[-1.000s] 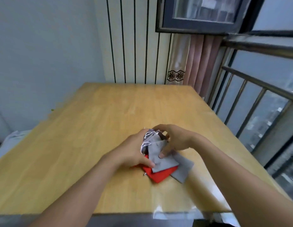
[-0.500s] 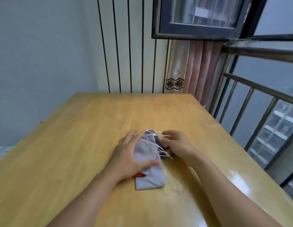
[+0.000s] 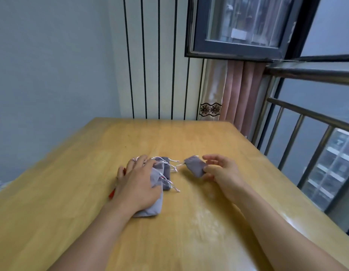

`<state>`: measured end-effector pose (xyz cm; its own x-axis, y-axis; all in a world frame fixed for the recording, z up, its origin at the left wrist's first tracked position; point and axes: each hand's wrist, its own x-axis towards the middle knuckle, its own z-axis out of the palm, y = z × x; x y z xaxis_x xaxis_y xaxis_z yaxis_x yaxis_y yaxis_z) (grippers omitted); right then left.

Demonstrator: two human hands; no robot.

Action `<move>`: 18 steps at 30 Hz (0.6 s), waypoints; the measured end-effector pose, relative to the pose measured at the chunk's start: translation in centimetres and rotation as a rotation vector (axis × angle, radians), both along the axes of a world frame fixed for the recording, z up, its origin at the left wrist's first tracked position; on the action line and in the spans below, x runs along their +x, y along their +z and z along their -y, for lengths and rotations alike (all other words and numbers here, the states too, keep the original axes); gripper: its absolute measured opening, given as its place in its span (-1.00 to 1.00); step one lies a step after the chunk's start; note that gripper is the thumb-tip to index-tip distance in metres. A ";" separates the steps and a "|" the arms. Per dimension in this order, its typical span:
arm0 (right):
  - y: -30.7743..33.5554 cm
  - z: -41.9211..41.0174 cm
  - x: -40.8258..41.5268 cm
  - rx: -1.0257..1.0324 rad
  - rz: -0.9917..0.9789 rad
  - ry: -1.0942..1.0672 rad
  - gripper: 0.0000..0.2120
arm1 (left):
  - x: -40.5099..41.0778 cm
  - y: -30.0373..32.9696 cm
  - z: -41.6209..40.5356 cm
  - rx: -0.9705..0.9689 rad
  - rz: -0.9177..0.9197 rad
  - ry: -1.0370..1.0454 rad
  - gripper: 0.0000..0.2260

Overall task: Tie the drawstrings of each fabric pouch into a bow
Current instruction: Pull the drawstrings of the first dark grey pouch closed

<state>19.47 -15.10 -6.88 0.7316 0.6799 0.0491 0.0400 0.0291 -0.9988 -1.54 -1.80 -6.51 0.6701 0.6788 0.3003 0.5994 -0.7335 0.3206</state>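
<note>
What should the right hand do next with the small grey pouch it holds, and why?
Probably draw the small grey pouch clear of the pile under the left hand, then find its cords. The right hand pinches only its body; its drawstrings hang loose, untied.

This looks like a room in a high-rise flat. A plain wooden table [image 3: 189,149] stands pushed up to a pale wall panel with thin dark vertical stripes [image 3: 159,65]. Beyond the table's far right corner hangs a pink curtain [image 3: 240,94] under a dark-framed window [image 3: 238,28]. Along the table's right edge runs a metal railing [image 3: 306,114], and past it another building's windows [image 3: 334,163] show below.
</note>
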 end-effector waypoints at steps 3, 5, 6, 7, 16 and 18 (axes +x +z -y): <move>0.5 0.4 0.6 0.094 -0.265 0.055 -0.63 | 0.4 0.1 0.4 0.044 0.056 0.047 -0.34; 0.9 0.4 0.3 0.218 -0.505 0.157 -0.59 | 0.9 0.5 1.5 0.099 0.349 -0.048 -0.34; 1.1 0.4 0.0 0.268 -0.587 0.207 -0.55 | 1.4 0.8 2.3 0.041 0.529 -0.106 -0.36; 1.1 0.3 -0.5 0.310 -0.640 0.263 -0.50 | 1.7 1.2 3.0 -0.129 0.690 -0.157 -0.36; 2.4 0.7 -5.1 0.114 -0.203 0.527 -0.60 | 2.5 1.0 4.5 -0.969 0.990 -0.200 -0.96; 2.8 0.9 -5.1 0.109 -0.100 0.459 -0.66 | 2.5 1.1 4.3 -1.025 0.974 -0.216 -0.94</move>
<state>14.36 -15.98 -4.12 0.3617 0.9286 0.0828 -0.0980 0.1262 -0.9872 0.92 -6.13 -5.39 0.6015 0.7864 0.1403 -0.2555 0.0230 0.9665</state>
